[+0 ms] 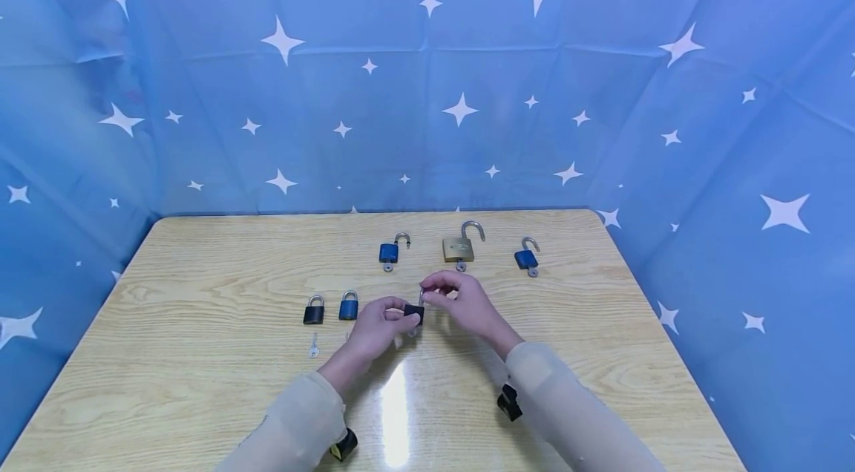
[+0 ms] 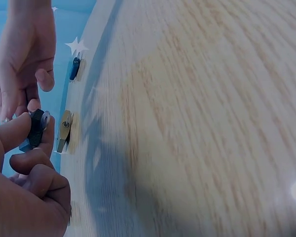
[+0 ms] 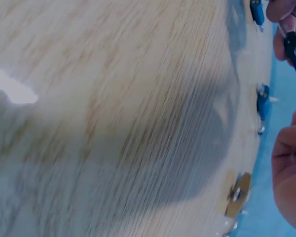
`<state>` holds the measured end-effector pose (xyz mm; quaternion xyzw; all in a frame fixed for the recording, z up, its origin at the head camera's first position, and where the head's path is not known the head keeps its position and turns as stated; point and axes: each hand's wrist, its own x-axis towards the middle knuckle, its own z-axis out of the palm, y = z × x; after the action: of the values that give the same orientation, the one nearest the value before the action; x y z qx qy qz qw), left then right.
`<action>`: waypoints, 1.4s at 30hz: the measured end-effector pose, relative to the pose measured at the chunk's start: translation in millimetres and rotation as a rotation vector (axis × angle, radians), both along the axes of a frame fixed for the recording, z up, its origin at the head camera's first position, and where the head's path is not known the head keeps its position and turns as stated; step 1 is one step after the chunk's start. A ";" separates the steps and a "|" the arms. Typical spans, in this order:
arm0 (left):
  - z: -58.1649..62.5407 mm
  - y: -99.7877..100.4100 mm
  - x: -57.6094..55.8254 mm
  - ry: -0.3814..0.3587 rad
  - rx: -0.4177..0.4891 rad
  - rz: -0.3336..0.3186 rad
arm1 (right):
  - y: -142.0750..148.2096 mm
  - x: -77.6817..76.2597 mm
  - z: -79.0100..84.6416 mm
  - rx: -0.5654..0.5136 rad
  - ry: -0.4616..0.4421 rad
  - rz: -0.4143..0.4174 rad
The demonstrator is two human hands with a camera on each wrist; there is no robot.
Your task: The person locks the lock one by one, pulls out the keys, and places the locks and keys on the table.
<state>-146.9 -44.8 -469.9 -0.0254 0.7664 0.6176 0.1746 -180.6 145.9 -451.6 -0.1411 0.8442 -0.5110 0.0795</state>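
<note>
My left hand [image 1: 379,325] grips a small black padlock [image 1: 415,315] by its body, between thumb and fingers, above the table. A key [image 2: 45,120] sticks out of the padlock's bottom in the left wrist view. The shackle stands up from the body, and the fingertips of my right hand [image 1: 464,301] pinch it near its top. Left of the hands, a second black padlock [image 1: 313,314] and a blue padlock [image 1: 348,309] stand with closed shackles. A loose key [image 1: 314,346] lies below that black one.
Along the back of the wooden table [image 1: 220,264] lie a blue padlock [image 1: 389,253], a larger brass padlock [image 1: 457,249] and another blue padlock [image 1: 525,259]. All three have raised shackles and keys inserted. A blue star-patterned curtain [image 1: 401,138] surrounds the table.
</note>
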 end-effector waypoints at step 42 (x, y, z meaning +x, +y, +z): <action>-4.3 7.8 2.2 0.050 -0.028 0.025 | -20.7 2.0 -0.9 0.010 0.039 -0.104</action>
<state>-144.7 -37.1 -474.1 -0.0219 0.7786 0.6096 0.1475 -178.6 125.2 -452.4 -0.1065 0.8542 -0.5076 0.0372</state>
